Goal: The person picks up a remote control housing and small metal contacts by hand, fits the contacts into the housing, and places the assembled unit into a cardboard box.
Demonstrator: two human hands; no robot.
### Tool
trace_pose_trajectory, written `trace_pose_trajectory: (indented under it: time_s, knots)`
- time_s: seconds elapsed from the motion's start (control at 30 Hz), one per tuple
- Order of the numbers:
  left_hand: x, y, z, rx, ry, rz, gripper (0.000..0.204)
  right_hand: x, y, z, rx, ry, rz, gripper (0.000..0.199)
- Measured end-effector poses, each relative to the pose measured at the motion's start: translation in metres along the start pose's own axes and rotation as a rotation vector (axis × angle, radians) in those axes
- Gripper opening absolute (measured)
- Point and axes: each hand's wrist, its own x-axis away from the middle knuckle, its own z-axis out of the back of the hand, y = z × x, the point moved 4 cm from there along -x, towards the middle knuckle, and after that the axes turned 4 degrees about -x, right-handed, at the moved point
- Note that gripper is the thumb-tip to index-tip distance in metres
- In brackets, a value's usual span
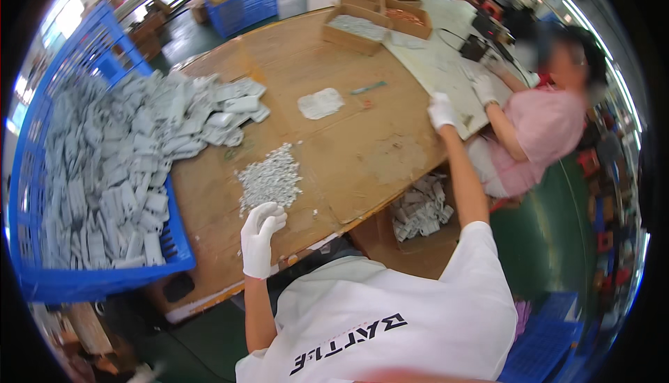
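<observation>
My left hand (pixel 259 238), in a white glove, is at the near edge of a heap of small pale parts (pixel 270 177). Its fingers are curled toward the thumb, and whatever they may hold is hidden. My right hand (pixel 442 111), also gloved, is stretched far out to the table's right side, beside a white sheet (pixel 418 69). Its fingers look drawn together, and I cannot make out anything in them. Left of the heap, many flat light-grey plastic housings (pixel 132 167) fill a blue crate (pixel 104 278) and spill onto the brown tabletop (pixel 348 160).
A crumpled white cloth (pixel 320 104) and a thin greenish strip (pixel 368 88) lie mid-table. Cardboard boxes (pixel 355 28) of parts stand at the back. Below the near edge, a carton (pixel 380 240) holds pale pieces (pixel 422 209). A gloved co-worker (pixel 533 125) sits at right.
</observation>
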Motion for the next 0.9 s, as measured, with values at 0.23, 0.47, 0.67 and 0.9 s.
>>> trace_pose_trajectory:
  time_s: [0.23,0.47,0.67,0.9]
  knots:
    - [0.000,0.004,0.059,-0.431,0.237,-0.175,0.020,0.026,-0.103,0.033,0.031,-0.033,0.036,0.034]
    - [-0.210,0.080,0.054,-1.429,0.432,-0.480,0.028,0.093,-0.347,0.003,-0.644,-0.126,0.490,0.023]
    - [-0.284,0.059,0.033,-1.561,0.279,-0.212,0.046,0.099,-0.358,-0.010,-0.529,-0.070,0.577,0.015]
    - [-0.271,0.029,0.082,-1.682,0.250,-0.100,0.046,0.119,-0.383,-0.033,-0.331,-0.069,0.551,0.012]
